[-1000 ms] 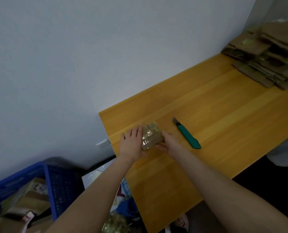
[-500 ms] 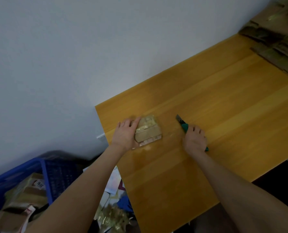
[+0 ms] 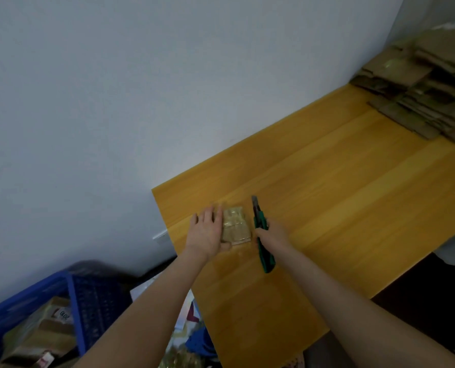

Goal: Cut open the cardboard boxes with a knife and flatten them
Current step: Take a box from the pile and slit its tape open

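Though near table edge [image 3: 162, 211], box [image 3: 235, 227]; knife [image 3: 265, 257]

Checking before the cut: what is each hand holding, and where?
Right hand grips the green knife mid-handle, blade pointing away. Left hand holds nothing; it rests flat against the small box.

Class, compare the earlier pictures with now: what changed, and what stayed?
The right hand left the small taped cardboard box, moved right to the green-handled utility knife lying on the wooden table, and now grips it beside the box. The left hand stays on the box.
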`<state>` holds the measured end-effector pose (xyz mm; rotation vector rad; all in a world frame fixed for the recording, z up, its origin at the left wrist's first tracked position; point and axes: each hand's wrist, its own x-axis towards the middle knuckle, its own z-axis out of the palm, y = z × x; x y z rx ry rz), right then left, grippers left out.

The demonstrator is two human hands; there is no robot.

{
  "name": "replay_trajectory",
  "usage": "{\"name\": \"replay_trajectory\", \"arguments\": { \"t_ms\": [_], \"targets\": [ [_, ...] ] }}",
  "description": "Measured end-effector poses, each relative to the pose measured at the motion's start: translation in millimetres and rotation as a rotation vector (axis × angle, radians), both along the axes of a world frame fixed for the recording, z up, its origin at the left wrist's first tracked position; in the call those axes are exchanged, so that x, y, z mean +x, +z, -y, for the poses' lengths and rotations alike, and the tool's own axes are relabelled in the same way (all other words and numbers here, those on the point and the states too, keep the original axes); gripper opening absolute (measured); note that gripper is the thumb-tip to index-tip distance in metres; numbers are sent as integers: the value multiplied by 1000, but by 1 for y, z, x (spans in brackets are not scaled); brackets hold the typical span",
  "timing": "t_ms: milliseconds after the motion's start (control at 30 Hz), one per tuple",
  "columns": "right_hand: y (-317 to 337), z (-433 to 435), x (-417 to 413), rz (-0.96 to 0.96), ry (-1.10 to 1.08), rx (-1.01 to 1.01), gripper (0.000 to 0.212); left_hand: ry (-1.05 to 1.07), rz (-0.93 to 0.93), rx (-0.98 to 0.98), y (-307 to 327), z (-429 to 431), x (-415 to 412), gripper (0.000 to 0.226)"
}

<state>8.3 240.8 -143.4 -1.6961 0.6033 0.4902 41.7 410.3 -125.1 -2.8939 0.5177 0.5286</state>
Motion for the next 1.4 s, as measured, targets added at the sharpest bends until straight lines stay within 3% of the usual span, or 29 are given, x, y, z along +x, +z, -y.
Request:
{"name": "replay_trajectory", "arguments": {
  "t_ms": [233,400,900,1400],
  "targets": [
    [12,24,-36,142,245,-325,50,75,-12,-150,0,1,4,93],
    [24,28,-41,203,380,-463,50,91,-28,-173,3,0,4,93],
    [36,43,-31,178,540,-495,50,88,21,-159,1,5,-5,90],
    [37,45,-53,138,628,-658,53,59,38,-123,1,4,-8,96]
  ]
}}
